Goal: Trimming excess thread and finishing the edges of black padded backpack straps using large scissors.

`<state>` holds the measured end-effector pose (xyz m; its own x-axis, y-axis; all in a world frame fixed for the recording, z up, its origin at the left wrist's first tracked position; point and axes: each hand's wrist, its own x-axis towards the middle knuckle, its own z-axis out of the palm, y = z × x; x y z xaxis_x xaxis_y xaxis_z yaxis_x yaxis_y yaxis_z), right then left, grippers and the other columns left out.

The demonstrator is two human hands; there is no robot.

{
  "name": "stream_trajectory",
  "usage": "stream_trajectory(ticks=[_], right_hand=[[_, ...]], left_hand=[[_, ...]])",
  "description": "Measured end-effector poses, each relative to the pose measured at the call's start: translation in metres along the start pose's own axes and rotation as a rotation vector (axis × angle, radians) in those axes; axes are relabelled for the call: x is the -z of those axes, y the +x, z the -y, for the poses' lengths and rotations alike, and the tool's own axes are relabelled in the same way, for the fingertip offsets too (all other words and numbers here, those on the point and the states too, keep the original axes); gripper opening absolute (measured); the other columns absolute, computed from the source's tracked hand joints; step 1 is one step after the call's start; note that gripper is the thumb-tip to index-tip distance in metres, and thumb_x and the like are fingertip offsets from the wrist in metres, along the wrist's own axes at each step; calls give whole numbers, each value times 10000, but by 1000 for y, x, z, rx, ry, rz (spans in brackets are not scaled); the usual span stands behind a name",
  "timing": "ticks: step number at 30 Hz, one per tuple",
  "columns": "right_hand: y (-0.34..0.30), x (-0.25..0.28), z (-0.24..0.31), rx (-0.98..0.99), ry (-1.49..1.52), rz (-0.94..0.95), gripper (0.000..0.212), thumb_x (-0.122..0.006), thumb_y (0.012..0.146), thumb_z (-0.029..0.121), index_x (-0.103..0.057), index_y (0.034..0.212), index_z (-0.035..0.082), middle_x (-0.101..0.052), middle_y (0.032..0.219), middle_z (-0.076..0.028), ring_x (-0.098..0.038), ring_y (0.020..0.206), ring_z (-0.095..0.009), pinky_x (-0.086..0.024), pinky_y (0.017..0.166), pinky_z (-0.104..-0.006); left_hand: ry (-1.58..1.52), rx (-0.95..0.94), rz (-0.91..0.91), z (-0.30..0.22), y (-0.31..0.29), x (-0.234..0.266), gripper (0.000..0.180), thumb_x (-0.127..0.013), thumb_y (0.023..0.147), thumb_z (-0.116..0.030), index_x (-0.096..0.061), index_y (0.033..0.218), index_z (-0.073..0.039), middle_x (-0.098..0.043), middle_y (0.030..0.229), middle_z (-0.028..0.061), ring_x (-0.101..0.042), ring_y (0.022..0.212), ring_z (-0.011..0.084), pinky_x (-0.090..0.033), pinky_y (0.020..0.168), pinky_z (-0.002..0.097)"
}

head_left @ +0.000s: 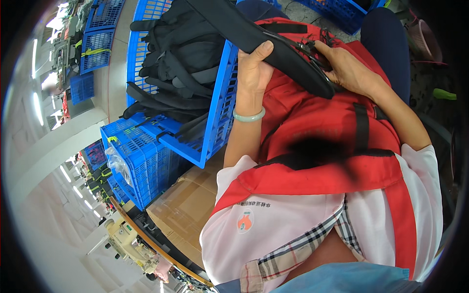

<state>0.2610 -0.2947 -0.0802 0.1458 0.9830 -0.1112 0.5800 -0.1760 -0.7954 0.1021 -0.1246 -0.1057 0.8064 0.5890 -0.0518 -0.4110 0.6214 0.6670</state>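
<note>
A long black padded strap [290, 58] with a rounded end lies slantwise above my lap. My left hand [255, 68], with a pale bangle at the wrist, is closed round its middle, the thumb on top. At the strap's right edge, near its rounded end, my right hand [352, 71] is closed on small dark metal thread snips [317, 63], which its fingers partly hide. The red apron [303, 117] on my lap lies below both hands. Dark thread scraps [328, 38] cling to the apron beyond my right hand.
On my left, a blue plastic crate [220, 115] holds a heap of black straps [181, 53]. More blue crates [139, 156] and a cardboard box [188, 195] stand beside it. A sewing machine [124, 237] is at lower left; a pink basket [424, 41] stands far right.
</note>
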Motion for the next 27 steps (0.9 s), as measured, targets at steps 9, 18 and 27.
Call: stream_trajectory(ticks=[9,18,27], right_hand=[[0,-1,4,15,72,-73,350,-645,873,158,-486,1125,-25,-587,763,-251,-583,738,-427,-437,644,-445],[-2,-4,-2,-39,29,-78,491,-685,844,259,-445,1181,-6,-595,829,-248,-592,786,-414,-452,686,-448],[-7,7,-13,-39,42,8,573,-694,803,278,-411,1223,9,-577,851,-232,-564,790,-414,-432,715,-451]], left_hand=[[-20,10,-35,6,-7,-12,340,-695,791,62,-583,1096,-36,-640,990,77,-637,930,218,-521,894,360],[-32,8,-58,2,5,-3,326,-708,795,29,-590,1092,-37,-644,982,65,-632,920,196,-511,902,335],[-73,3,-44,1,6,-3,328,-702,792,48,-588,1087,-38,-640,989,64,-631,927,197,-512,898,336]])
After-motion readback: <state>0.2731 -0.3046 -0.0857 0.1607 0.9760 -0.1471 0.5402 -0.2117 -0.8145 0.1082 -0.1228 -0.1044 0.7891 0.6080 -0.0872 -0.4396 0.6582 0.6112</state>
